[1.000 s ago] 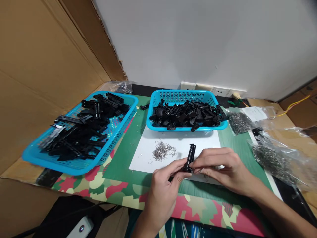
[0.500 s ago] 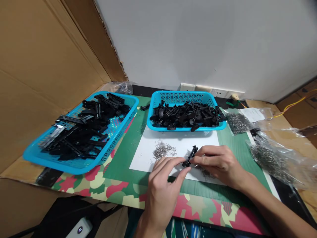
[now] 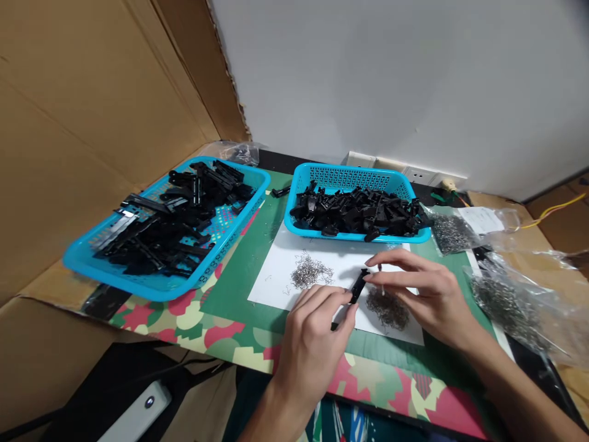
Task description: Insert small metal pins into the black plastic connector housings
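Between the thumb and fingers of my left hand (image 3: pixel 317 337) is a small, narrow black plastic part (image 3: pixel 358 286), held tilted above the white paper (image 3: pixel 271 270). My right hand (image 3: pixel 426 294) is at the part's upper end, its fingertips drawn together close to or touching it. Something thin, dark above and pale below, shows among those right fingers; its kind is unclear. Below the right hand lies a heap of small bent metal wire pieces (image 3: pixel 389 310). A similar wire heap (image 3: pixel 309 272) sits left of the held part.
Two blue baskets, one at left (image 3: pixel 138 293) and one at the back (image 3: pixel 359 236), hold many black plastic parts. Clear bags of wire pieces (image 3: pixel 453 233) lie at right. A loose black part (image 3: pixel 280 192) rests between the baskets. A cardboard wall (image 3: pixel 92 92) stands at left.
The black part has turned in my left hand and shows a smoother face. My right hand has risen toward its upper end, uncovering the right wire heap. The camera view has shifted slightly.
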